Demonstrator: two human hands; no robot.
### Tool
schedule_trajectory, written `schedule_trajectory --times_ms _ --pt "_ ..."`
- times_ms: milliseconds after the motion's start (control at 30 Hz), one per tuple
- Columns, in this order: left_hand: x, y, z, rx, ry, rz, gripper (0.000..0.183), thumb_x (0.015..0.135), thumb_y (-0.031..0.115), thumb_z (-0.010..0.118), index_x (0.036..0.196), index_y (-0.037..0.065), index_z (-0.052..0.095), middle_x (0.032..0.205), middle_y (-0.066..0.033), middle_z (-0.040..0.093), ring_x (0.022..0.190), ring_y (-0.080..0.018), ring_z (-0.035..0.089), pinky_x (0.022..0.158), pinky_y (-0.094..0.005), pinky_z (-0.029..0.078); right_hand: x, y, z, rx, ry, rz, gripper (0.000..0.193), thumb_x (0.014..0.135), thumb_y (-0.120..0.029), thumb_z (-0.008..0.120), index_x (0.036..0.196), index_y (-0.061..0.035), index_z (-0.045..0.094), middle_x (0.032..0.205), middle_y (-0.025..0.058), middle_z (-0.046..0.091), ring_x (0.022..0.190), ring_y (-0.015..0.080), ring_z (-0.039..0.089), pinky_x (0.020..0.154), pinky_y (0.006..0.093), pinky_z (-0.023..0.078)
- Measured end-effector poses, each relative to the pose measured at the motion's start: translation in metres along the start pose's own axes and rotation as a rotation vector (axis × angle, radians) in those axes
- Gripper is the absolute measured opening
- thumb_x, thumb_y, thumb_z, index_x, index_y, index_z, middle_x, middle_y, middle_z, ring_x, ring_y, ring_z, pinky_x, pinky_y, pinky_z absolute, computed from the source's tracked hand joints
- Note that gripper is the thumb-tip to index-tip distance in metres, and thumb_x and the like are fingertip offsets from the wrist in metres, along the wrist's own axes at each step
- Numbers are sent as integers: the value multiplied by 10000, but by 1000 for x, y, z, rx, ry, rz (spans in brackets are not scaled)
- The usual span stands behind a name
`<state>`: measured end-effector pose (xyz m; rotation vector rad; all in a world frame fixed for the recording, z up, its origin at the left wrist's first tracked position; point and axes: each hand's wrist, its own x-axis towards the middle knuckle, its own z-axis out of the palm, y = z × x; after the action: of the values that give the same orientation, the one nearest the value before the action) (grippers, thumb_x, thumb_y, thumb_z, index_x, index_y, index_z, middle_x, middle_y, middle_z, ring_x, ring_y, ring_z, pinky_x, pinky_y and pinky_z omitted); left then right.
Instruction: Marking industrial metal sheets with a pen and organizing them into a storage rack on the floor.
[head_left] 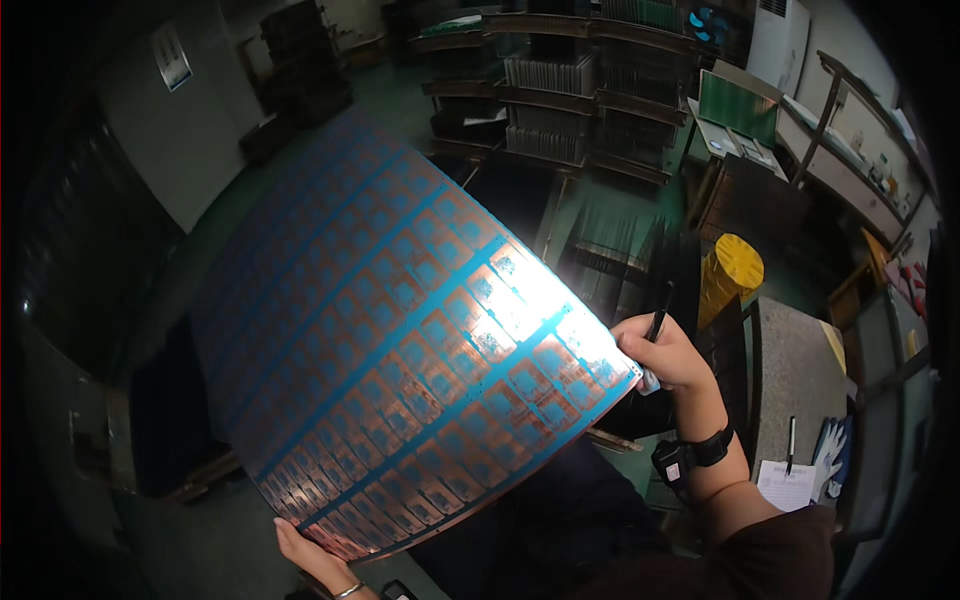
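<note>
Gleaming coppery panel [420, 325] (blue-banded, partly glare-white)

Panel [425, 345] patterned in blue and copper.
Repeated blocks are divided by blue bands; cylinder [733, 268] is coloured yellow.

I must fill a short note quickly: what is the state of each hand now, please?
Left hand: closed on the edge of the blue-and-copper panel.
Right hand: closed on the panel's right corner, also holding a black pen.

Tilted coppery-blue panel [400, 315], apparently rectangular
</note>
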<state>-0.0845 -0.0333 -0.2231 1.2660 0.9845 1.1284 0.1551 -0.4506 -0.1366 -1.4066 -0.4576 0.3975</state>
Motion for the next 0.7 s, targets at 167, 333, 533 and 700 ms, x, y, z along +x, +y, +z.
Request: schedule_trajectory --times_ms 167,333,533,700 --pt "9 -15 -14 152 53 12 376 966 355 460 736 59 452 674 28 382 598 -73 359 542 -257 321 -4 1 -1 16 -19 73 364 861 -329 629 886 34 655 602 26 586 470 53 511 415 175 382" --pt "-3 2 3 76 204 79 397 955 408 462 705 100 439 569 59 340 447 -36 313 409 -231 253 -9 12 -15 30 -189 203 259 839 -231 649 792 24 633 556 21 555 445 67 491 416 199 363" --pt "19 9 -10 -56 -21 163 357 976 334 440 756 64 520 626 36 465 509 -30 398 455 -192 312 23 14 -13 -2 -143 149 331 865 -332 624 692 -55 573 517 1 536 399 55 452 383 195 335" --pt "29 49 -6 15 -235 91 324 978 282 445 781 50 557 720 30 552 641 -40 474 587 -187 386 58 9 -8 111 120 66 219 878 -252 613 946 -44 612 817 -1 621 687 70 576 612 218 462"
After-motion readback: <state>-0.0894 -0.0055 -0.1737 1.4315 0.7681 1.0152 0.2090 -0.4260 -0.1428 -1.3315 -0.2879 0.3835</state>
